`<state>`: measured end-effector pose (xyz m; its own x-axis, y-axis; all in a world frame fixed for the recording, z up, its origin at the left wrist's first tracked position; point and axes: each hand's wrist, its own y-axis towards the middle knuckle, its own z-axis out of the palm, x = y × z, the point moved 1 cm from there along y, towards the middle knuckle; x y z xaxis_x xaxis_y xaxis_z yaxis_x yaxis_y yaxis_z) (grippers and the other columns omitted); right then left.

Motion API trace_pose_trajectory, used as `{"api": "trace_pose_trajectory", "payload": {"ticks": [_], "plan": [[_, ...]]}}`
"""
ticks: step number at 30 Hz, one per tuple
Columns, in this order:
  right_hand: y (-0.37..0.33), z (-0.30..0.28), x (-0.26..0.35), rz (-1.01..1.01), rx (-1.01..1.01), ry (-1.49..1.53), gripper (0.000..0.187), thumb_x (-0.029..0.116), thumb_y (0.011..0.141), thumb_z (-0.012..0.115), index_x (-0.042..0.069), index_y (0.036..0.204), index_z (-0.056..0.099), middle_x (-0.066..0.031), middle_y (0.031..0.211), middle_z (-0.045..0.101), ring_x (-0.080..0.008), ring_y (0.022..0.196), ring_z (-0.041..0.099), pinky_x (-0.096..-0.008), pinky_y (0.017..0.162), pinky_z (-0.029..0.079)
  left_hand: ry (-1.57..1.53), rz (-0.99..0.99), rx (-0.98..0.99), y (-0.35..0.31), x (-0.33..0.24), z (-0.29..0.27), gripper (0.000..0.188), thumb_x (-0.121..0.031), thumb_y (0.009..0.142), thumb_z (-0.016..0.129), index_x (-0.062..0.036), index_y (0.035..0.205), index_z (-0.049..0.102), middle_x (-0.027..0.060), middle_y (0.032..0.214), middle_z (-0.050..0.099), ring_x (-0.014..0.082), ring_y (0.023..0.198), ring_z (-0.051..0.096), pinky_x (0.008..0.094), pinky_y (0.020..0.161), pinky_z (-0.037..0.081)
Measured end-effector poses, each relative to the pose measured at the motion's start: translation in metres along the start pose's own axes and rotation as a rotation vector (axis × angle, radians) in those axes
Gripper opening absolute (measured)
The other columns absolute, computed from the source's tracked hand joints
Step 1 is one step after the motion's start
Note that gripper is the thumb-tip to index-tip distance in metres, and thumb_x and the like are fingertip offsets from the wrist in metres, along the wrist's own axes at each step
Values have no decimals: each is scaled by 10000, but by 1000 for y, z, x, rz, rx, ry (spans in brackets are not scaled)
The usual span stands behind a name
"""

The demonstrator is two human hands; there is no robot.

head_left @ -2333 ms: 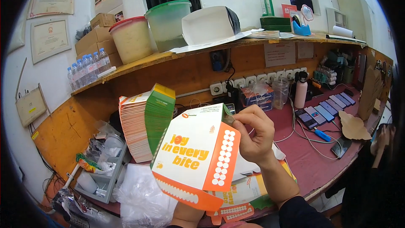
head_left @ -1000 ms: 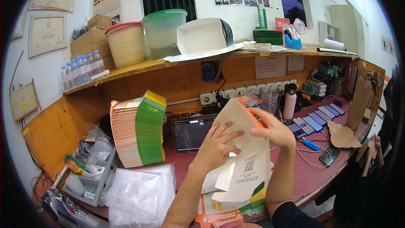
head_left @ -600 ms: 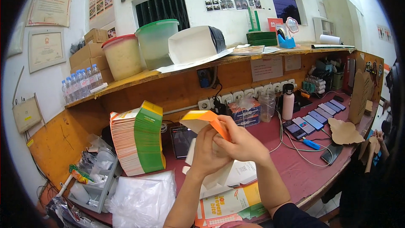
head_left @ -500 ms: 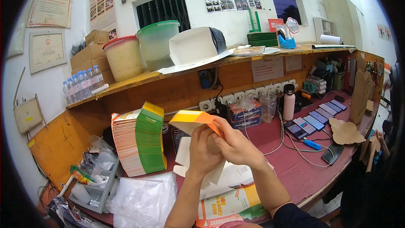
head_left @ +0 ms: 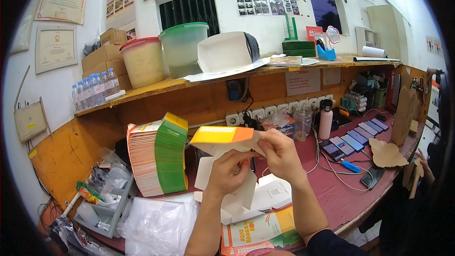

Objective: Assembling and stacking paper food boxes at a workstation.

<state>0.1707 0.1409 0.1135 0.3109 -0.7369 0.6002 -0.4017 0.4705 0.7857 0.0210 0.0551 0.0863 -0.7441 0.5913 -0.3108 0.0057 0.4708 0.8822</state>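
Observation:
A partly folded food carton (head_left: 222, 134), white inside with yellow and orange outer panels, is held up over the table. My right hand (head_left: 283, 155) pinches its right edge between thumb and fingers. Lower down, my left hand (head_left: 226, 173) is closed with curled fingers on the carton's white inner side; its fingertips are partly hidden. White flaps hang below both hands. Under them lies a white carton blank (head_left: 272, 193), on top of printed yellow, orange and green blanks (head_left: 258, 230). To the left leans a tall stack of flat cartons (head_left: 159, 156).
Clear plastic bags (head_left: 159, 225) and a grey caddy (head_left: 111, 218) sit at the left. A pink bottle (head_left: 325, 122), several phones (head_left: 353, 137) and loose cables occupy the right. Overhead, a wooden shelf (head_left: 175, 85) carries tubs and a stack of white cartons (head_left: 222, 57).
My right hand has moved to the right along the carton, and its raised panel has opened wider toward the right. My left hand stays at the inner side. The view has shifted slightly.

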Motion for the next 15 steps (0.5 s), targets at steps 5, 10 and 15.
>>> {"api": "trace_pose_trajectory", "payload": {"ticks": [5, 10, 15], "plan": [[-5, 2, 13, -355, 80, -239, 408, -160, 797, 520, 33, 1116, 683, -123, 963, 582, -237, 785, 654, -323, 731, 544, 157, -62, 93, -4, 6, -8, 245, -127, 819, 745, -92, 1057, 698, 44, 985, 706, 185, 904, 665, 300, 798, 515], [-6, 8, 15, -395, 112, -192, 348, -130, 772, 627, 44, 1060, 716, -109, 935, 653, -203, 808, 649, -283, 692, 527, -29, -248, 79, -10, 7, -14, 353, -170, 788, 792, -77, 1106, 671, 44, 1039, 698, 171, 954, 666, 296, 835, 523], [-7, 6, 20, -339, 141, -146, 282, -91, 775, 667, 22, 1029, 716, -95, 869, 700, -179, 762, 659, -269, 658, 519, -63, -136, -1, -7, -3, -17, 379, -173, 775, 810, -69, 1111, 668, 57, 1037, 696, 176, 946, 669, 291, 820, 526]]}}
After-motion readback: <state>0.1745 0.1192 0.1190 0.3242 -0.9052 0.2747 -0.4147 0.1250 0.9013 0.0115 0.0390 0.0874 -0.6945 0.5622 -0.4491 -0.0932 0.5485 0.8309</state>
